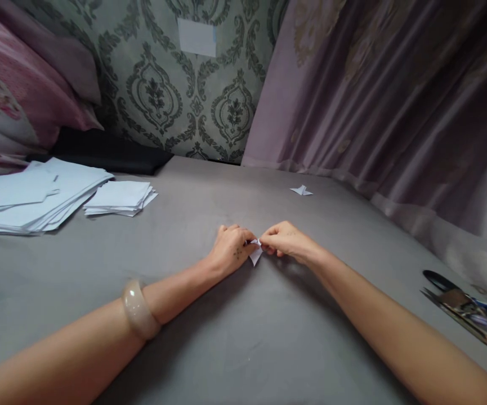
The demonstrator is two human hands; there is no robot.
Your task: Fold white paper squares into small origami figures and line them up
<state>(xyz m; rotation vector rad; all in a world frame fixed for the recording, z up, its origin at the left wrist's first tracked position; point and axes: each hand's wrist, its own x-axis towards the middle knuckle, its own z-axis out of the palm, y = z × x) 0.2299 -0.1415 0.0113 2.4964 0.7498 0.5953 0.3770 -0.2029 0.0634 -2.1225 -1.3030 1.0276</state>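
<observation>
Bare forearms (363, 309), the left wearing a bangle (137, 309), converge on a paper (255, 256). Left hand (232, 247) and right hand (285, 239) pinch it from either side, fingers curled in. Small, white and folded, it shows a pointed tip toward the camera, right of the stack (119, 198) and nearer than it.

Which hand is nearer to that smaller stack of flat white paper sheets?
Left. The left hand is to the right of the paper stack and closer to the camera; the right hand is farther right.
</observation>
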